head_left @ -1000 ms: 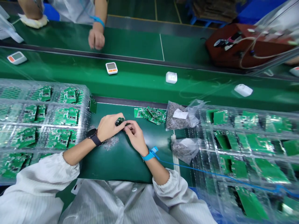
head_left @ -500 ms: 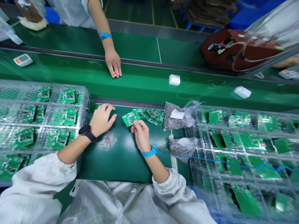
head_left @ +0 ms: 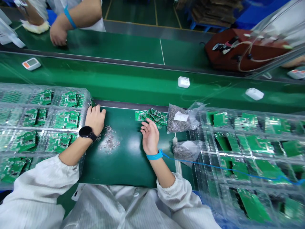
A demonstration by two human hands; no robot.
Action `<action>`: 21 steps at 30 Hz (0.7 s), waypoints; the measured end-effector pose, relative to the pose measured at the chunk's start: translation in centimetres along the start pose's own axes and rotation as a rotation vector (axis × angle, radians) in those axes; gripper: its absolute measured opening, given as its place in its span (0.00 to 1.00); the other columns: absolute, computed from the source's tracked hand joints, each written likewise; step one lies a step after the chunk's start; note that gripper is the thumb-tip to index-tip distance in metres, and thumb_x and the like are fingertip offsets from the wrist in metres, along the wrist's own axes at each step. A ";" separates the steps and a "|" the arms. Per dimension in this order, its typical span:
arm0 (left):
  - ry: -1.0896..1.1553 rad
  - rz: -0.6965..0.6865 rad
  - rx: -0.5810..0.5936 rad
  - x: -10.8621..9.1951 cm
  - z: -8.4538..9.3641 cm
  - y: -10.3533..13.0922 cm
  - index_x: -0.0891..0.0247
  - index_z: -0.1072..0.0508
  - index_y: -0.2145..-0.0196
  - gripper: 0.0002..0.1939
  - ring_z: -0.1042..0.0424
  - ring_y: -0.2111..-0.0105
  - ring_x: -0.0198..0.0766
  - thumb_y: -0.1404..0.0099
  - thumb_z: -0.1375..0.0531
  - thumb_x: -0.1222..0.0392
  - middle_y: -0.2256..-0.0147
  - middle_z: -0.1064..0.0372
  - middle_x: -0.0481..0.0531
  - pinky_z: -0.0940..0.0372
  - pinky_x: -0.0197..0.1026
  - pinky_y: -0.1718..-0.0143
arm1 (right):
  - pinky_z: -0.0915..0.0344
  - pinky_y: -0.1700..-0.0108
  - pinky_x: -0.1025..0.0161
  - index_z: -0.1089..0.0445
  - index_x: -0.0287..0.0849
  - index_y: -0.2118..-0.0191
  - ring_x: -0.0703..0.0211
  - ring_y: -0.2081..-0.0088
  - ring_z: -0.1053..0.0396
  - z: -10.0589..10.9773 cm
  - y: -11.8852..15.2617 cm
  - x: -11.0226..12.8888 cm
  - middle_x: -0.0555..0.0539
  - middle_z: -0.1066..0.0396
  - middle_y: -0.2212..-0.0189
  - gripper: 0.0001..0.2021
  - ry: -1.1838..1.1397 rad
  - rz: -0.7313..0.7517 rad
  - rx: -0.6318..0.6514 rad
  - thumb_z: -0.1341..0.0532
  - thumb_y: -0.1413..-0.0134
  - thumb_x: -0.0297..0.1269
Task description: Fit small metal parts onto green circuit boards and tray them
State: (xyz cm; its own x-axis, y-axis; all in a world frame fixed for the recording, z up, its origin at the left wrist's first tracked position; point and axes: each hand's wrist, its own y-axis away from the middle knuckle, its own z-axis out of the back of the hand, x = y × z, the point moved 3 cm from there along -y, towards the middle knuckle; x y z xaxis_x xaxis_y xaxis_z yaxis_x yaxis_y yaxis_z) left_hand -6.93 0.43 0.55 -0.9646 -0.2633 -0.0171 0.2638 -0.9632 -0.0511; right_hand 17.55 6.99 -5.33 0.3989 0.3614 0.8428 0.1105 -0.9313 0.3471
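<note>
My left hand (head_left: pixel 95 120), with a black watch on its wrist, reaches to the inner edge of the left tray. Its fingers are slightly apart and bent forward, close to a circuit board (head_left: pixel 92 102) at the tray's corner; whether they touch it is unclear. Half turned up, my right hand (head_left: pixel 150 136) holds nothing, its fingers loosely curled and apart. Just beyond its fingertips lies a pile of green circuit boards (head_left: pixel 156 117). Small metal parts (head_left: pixel 109 142) are scattered on the green work surface (head_left: pixel 126 162) between my hands.
Clear trays of circuit boards stand at left (head_left: pixel 82 92) and right (head_left: pixel 212 152). Two bags of small parts (head_left: pixel 178 119) lie beside the right tray. A blue cord (head_left: pixel 202 163) runs from my right wrist. White devices sit on the green belt (head_left: pixel 107 79); a co-worker's hand (head_left: pixel 58 33) is beyond.
My right hand has let go of a circuit board and drawn slightly right. My left hand has moved left to the tray edge. The co-worker's hand has left the belt; devices there shifted right.
</note>
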 end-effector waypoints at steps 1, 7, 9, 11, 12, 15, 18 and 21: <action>-0.011 -0.015 0.002 0.0 0.0 -0.1 0.71 0.22 0.49 0.23 0.33 0.43 0.62 0.34 0.51 0.73 0.43 0.34 0.75 0.44 0.66 0.37 | 0.32 0.65 0.65 0.26 0.44 0.53 0.64 0.69 0.28 -0.1 0.0 -0.1 0.48 0.21 0.65 0.17 0.037 0.004 0.035 0.37 0.41 0.50; -0.001 0.004 -0.038 -0.1 0.2 -0.6 0.70 0.22 0.49 0.26 0.38 0.41 0.60 0.35 0.54 0.76 0.39 0.40 0.71 0.38 0.59 0.40 | 0.36 0.64 0.62 0.23 0.44 0.57 0.59 0.67 0.29 -1.9 1.7 -0.7 0.48 0.22 0.68 0.11 0.587 0.208 0.438 0.40 0.35 0.43; 0.013 0.026 -0.024 0.0 0.0 -0.6 0.69 0.22 0.49 0.27 0.38 0.41 0.59 0.36 0.54 0.76 0.38 0.41 0.70 0.38 0.59 0.40 | 0.37 0.59 0.60 0.22 0.45 0.58 0.57 0.65 0.29 -2.5 2.7 -1.0 0.48 0.22 0.66 0.09 0.805 0.328 0.582 0.40 0.35 0.38; 0.013 0.043 0.028 0.1 -0.2 -0.6 0.68 0.22 0.48 0.27 0.36 0.44 0.59 0.36 0.54 0.76 0.40 0.37 0.71 0.37 0.60 0.42 | 0.39 0.55 0.58 0.22 0.46 0.58 0.56 0.62 0.29 -2.9 3.5 -1.2 0.48 0.22 0.65 0.08 0.975 0.427 0.696 0.39 0.35 0.35; 0.011 0.051 0.056 0.1 -0.3 -0.6 0.69 0.22 0.47 0.27 0.34 0.46 0.60 0.36 0.54 0.76 0.42 0.36 0.72 0.36 0.60 0.43 | 0.41 0.54 0.58 0.22 0.47 0.58 0.56 0.61 0.29 -3.1 3.8 -1.4 0.48 0.22 0.65 0.07 1.031 0.453 0.739 0.39 0.35 0.34; 0.001 0.062 0.094 0.3 -0.1 -0.7 0.72 0.22 0.48 0.26 0.33 0.48 0.62 0.35 0.55 0.74 0.45 0.32 0.75 0.37 0.61 0.46 | 0.42 0.54 0.59 0.23 0.46 0.59 0.57 0.61 0.30 -3.3 4.2 -1.5 0.49 0.23 0.65 0.05 1.087 0.467 0.822 0.37 0.34 0.34; 0.011 0.043 0.081 0.3 0.2 -1.0 0.78 0.24 0.46 0.28 0.31 0.49 0.63 0.34 0.57 0.74 0.48 0.29 0.77 0.38 0.61 0.46 | 0.43 0.55 0.60 0.23 0.45 0.60 0.58 0.63 0.31 -3.3 4.6 -1.6 0.51 0.25 0.68 0.04 1.072 0.463 0.919 0.36 0.34 0.38; 0.087 0.028 0.053 0.2 0.3 -1.2 0.83 0.29 0.42 0.29 0.31 0.49 0.63 0.35 0.57 0.74 0.51 0.28 0.77 0.41 0.62 0.44 | 0.42 0.55 0.60 0.23 0.45 0.59 0.57 0.61 0.31 -3.3 5.2 -1.9 0.50 0.24 0.65 0.06 1.089 0.498 1.019 0.33 0.36 0.41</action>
State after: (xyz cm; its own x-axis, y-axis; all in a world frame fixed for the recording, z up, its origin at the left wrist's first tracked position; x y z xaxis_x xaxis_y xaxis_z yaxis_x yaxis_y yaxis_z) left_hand -7.47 1.55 0.95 -0.9523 -0.2868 -0.1044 0.2879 -0.9576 0.0039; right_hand 14.37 1.65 -3.79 -0.1912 -0.5403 0.8194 0.8959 -0.4371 -0.0792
